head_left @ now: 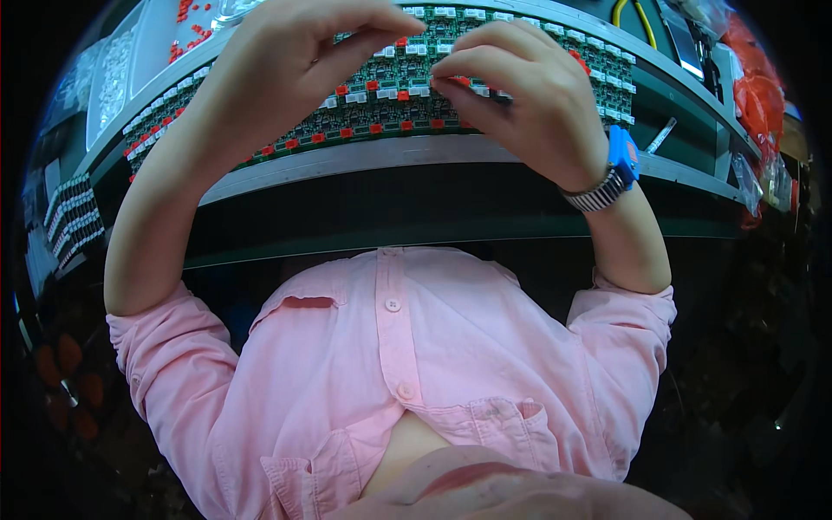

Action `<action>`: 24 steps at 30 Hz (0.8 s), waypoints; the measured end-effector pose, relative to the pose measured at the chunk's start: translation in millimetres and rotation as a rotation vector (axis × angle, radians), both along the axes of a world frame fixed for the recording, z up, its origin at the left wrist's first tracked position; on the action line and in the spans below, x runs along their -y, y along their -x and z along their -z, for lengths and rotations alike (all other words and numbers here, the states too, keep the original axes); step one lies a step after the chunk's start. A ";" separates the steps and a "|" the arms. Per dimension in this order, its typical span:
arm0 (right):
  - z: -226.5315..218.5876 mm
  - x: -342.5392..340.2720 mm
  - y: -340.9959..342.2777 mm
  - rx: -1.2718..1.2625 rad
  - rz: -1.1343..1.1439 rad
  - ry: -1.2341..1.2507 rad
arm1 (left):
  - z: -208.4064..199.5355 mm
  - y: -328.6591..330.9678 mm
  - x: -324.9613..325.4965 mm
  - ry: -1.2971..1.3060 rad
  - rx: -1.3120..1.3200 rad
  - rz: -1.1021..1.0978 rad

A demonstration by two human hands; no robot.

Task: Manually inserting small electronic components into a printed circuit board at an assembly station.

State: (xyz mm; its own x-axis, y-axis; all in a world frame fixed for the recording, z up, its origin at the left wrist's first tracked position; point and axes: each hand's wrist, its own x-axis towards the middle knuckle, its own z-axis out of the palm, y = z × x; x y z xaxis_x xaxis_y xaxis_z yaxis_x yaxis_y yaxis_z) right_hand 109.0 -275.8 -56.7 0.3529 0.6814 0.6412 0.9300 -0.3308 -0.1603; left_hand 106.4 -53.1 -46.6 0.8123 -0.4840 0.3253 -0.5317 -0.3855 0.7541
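Observation:
Rows of green circuit boards (pixel 416 110) lie side by side in front of me, carrying white connectors and small red connectors (pixel 375 129). Over their left part is my left hand (pixel 299 69), its thumb and fingers brought together in a pinch near a red connector in an upper row. My right hand (pixel 524 87) is bent over the boards right of centre, thumb and forefinger close together beside another red connector. Whatever either pinch holds is too small or hidden to make out. A blue wrist strap (pixel 622 158) with a striped metallic band circles my right wrist.
A grey metal rail (pixel 364 158) borders the boards on my side. Far left stand a bin of white pieces (pixel 113 78) and scattered red pieces (pixel 192 39). Stacked boards (pixel 74 221) sit lower left. Yellow-handled pliers (pixel 646 24) and a red plastic bag (pixel 752 78) lie far right.

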 end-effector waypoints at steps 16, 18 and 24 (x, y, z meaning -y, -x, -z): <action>-9.0 51.3 5.5 -0.454 0.165 -0.165 | 1.6 -18.8 25.1 -0.315 0.213 0.070; -10.8 50.8 5.1 -0.454 0.166 -0.159 | -2.0 -16.4 28.2 -0.342 0.212 0.051; -14.7 51.6 7.2 -0.455 0.176 -0.171 | -12.2 -14.4 28.1 -0.371 0.097 0.050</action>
